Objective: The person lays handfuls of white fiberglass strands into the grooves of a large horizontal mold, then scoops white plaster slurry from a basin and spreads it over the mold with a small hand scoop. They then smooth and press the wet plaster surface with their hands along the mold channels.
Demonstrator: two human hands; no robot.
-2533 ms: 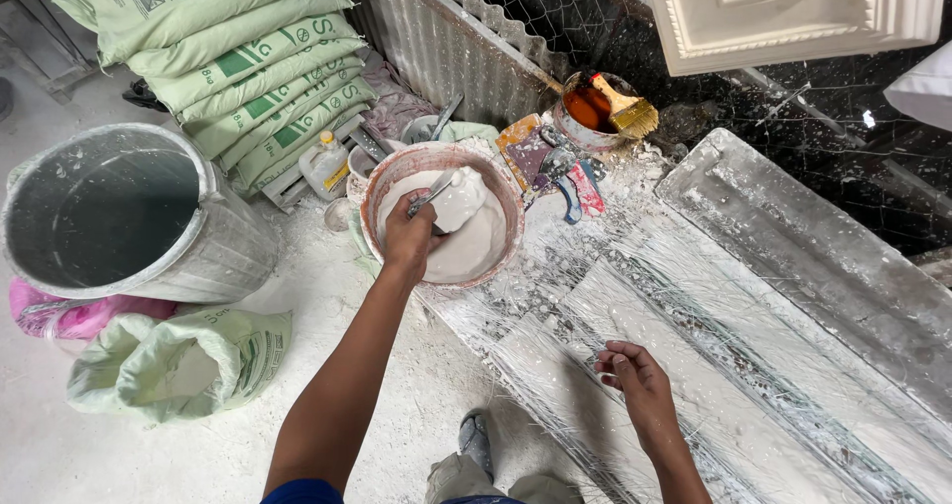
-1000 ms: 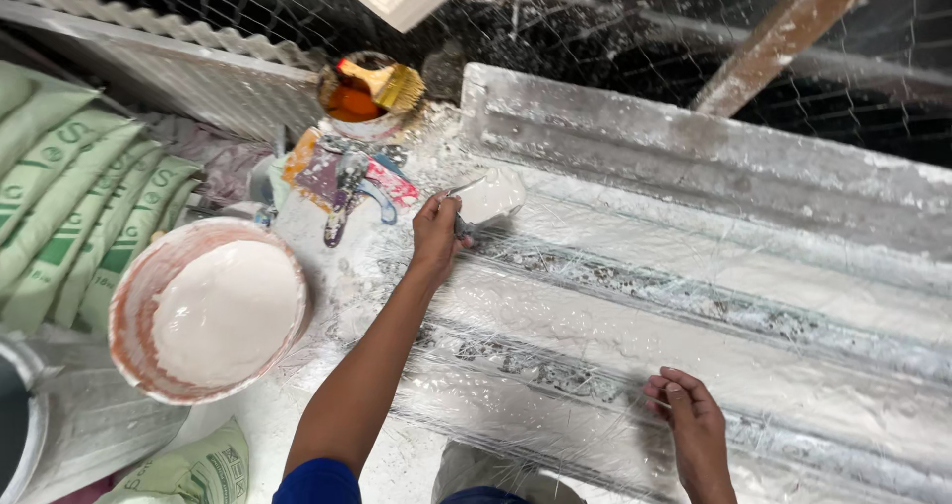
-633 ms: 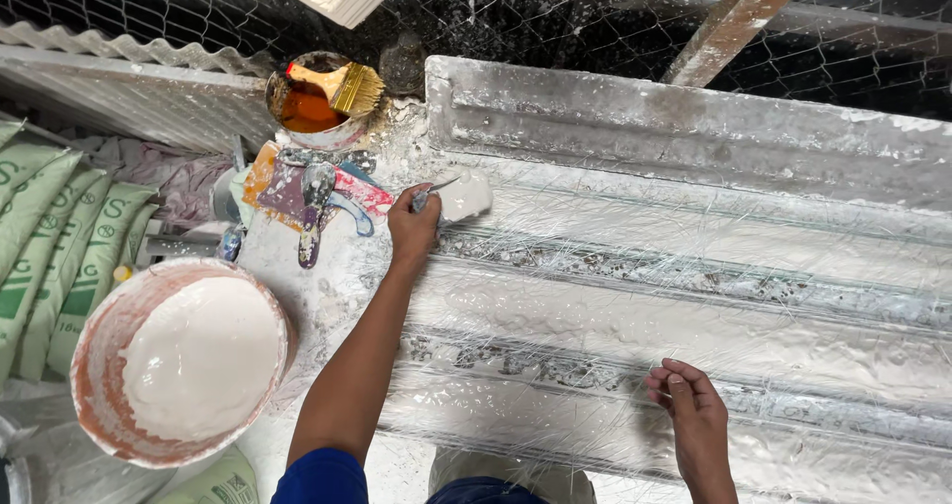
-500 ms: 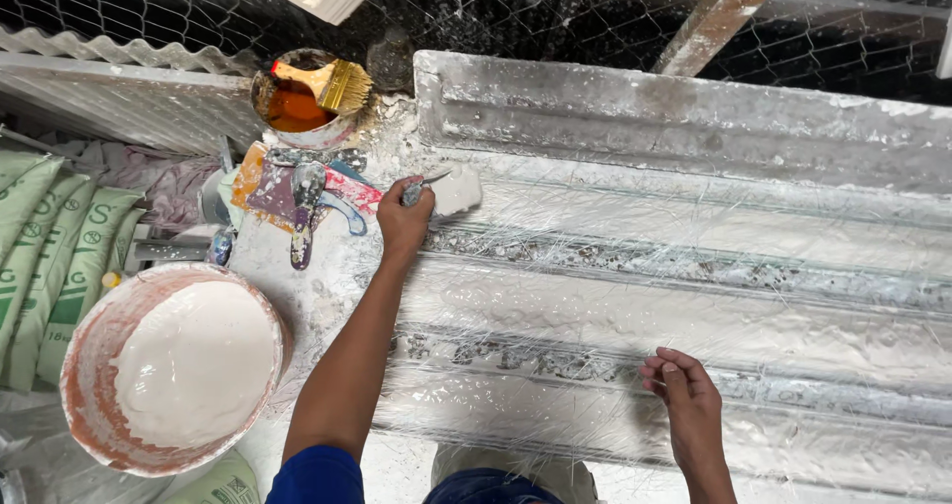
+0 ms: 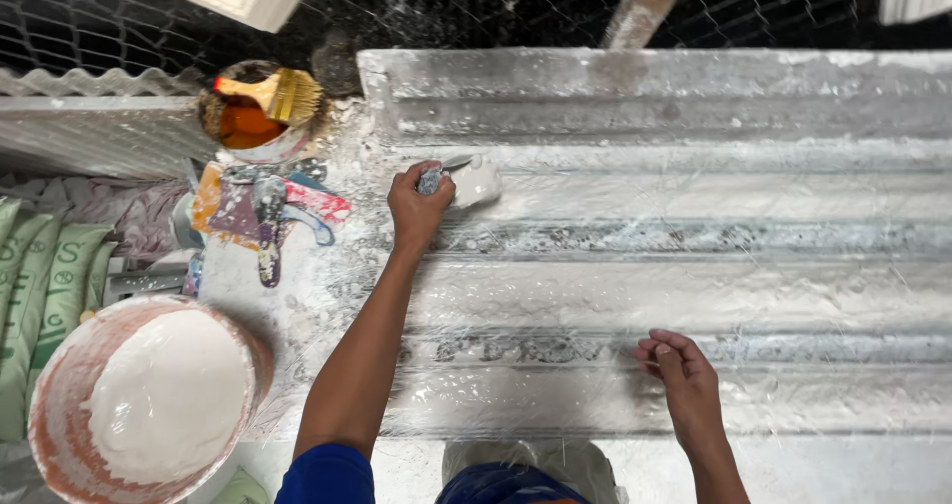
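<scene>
- Plaster work fills the view: a long ribbed mould [image 5: 694, 266], grey-white and wet-looking, runs from the centre out past the 3 o'clock edge.
- Left hand [image 5: 416, 205] sits just above centre, toward 11 o'clock, fingers wrapped tight round the grip of a small scraper [image 5: 466, 179]; its blade carries a lump of white plaster and lies against the upper band of the mould.
- Right hand [image 5: 682, 380] is down at 5 o'clock, fingers curled loosely inward with the tips resting on a lower patterned strip of the mould; it holds nothing that I can see.
- The two hands are well apart, the left near the far side of the mould, the right near the close edge.
- Round bowl [image 5: 149, 405] with a reddish rim sits at 8 o'clock, nearly full of smooth white plaster, clear of the mould's end.
- Small pot [image 5: 248, 122] of orange-brown liquid stands at 10 o'clock, with a yellow-bristled brush [image 5: 273, 93] lying across its top.
- Between pot and bowl lies a clutter of plaster-smeared hand tools [image 5: 268, 212] with red, blue and orange on them, just beside the left end of the mould.
- Green and white sacks [image 5: 45, 286] are stacked at 9 o'clock.
- Wire mesh [image 5: 476, 8] stretches along the 12 o'clock side.
- Blue sleeve [image 5: 327, 474] shows at 7 o'clock.
</scene>
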